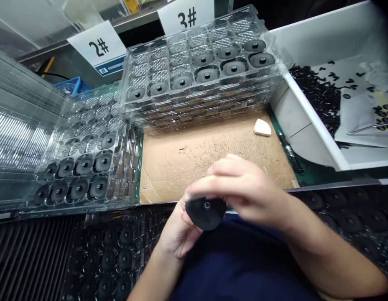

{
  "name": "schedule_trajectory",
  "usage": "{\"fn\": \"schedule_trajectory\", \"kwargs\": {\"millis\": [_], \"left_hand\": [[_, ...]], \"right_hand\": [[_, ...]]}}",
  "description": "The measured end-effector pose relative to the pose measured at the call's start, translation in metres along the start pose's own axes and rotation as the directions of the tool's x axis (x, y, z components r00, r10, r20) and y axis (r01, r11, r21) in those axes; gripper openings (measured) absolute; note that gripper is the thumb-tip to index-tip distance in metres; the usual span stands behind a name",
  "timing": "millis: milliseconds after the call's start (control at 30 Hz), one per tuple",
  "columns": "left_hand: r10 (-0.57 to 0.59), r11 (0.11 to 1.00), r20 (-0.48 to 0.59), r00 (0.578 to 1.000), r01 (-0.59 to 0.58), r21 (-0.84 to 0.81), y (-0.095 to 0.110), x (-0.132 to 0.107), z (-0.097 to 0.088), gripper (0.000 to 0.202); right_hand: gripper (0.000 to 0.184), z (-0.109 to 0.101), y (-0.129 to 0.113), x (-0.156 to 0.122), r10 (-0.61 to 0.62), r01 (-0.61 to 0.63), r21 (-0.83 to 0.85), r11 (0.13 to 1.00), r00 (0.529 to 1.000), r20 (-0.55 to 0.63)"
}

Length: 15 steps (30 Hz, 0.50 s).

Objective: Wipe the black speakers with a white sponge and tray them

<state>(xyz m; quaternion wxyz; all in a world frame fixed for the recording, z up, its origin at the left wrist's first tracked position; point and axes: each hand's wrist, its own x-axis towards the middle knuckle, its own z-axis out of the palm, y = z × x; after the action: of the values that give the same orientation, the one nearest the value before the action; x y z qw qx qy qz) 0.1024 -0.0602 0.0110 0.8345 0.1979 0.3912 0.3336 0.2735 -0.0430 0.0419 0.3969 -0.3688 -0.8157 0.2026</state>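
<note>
In front of my body a black round part [204, 219], a disc with a small ring-shaped hole at its centre, is held up between both hands. My left hand [178, 230] grips it from the left and below, fingers partly hidden behind it. My right hand [248, 188] lies across its upper edge with the fingers closed around that side; these are slightly blurred. Behind the hands is a flat cardboard sheet [169, 167]. Similar black parts sit in a clear tray stack [194, 100] beyond the sheet and in another clear tray stack [118, 167] on the left.
On the right stands a white bin [319, 138] holding small black pieces [319, 100] and tweezers. A white wedge-shaped block [262, 127] lies on the cardboard, with a black pen-like tool [291, 152] beside it. More dark trays [108, 259] with black parts are below the bench edge.
</note>
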Motion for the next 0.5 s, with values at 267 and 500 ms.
{"fn": "schedule_trajectory", "kwargs": {"millis": [267,500], "left_hand": [[-0.057,0.98,0.125,0.991,0.08,-0.184,0.002,0.001,-0.013,0.056],[-0.076,0.986,0.17,0.982,0.099,-0.135,0.0,0.004,0.002,0.057]], "right_hand": [[0.025,0.058,0.059,-0.08,0.526,-0.523,0.097,0.847,0.851,-0.004],[0.024,0.02,0.023,-0.056,0.562,-0.551,0.111,0.827,0.806,-0.186]]}}
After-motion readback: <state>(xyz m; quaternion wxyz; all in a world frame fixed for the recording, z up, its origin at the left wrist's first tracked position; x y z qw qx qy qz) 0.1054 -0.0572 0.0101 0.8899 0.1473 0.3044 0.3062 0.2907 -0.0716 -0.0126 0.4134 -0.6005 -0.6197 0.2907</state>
